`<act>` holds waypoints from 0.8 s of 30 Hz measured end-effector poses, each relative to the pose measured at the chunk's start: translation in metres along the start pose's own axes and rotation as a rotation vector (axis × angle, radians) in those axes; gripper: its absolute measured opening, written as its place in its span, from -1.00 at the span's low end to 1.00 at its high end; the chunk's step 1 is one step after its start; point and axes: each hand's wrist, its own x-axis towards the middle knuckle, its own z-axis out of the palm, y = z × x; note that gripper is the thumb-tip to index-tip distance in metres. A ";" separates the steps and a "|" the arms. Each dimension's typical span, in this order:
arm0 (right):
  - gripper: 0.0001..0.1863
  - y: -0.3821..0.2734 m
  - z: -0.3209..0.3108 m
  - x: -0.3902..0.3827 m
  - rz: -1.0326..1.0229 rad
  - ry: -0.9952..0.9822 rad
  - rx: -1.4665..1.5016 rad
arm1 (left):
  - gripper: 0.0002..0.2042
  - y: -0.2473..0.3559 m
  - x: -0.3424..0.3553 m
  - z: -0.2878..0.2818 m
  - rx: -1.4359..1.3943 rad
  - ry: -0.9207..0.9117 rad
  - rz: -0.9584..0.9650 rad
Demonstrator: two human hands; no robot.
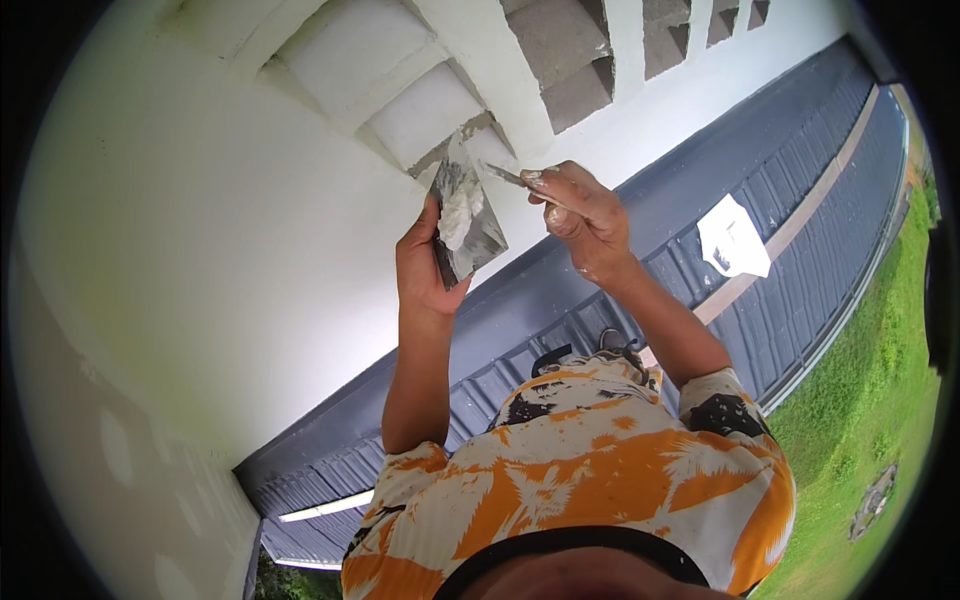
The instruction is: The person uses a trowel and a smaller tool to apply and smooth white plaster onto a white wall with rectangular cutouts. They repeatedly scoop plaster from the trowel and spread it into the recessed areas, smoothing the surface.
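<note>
My left hand [425,262] is closed around the edge of a flat, grey metal putty board [488,238], which is tilted up. A thick smear of white putty [460,205] covers much of its face. Just to the right, my right hand [590,215] pinches a slim putty knife [505,176] whose blade points left at the board, with a small space between them. White smudges mark the right fingers. Both tools are in front of the lower corner of a square recess [425,112] in the white wall, partly covering it.
The white wall [250,250] has more square recesses [565,50] running off to the upper right. Below it slopes a dark ribbed roof [640,240], with a long wooden strip [790,235] and a white sheet [733,238] lying on it. Grass [850,400] lies beyond the roof's edge.
</note>
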 end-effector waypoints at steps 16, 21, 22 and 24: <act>-0.55 -0.060 -0.036 0.068 -0.217 -0.669 -1.001 | -0.87 0.029 0.019 0.006 0.348 -0.051 0.551; -0.62 -0.071 -0.040 0.084 -0.243 -0.732 -0.963 | -0.89 0.033 0.024 -0.005 0.357 -0.027 0.478; -0.64 -0.070 -0.042 0.087 -0.260 -0.715 -0.944 | -0.89 0.034 0.023 -0.003 0.385 -0.041 0.455; -0.63 -0.063 -0.033 0.093 -0.292 -0.766 -0.944 | -0.89 0.033 0.022 -0.002 0.446 -0.081 0.453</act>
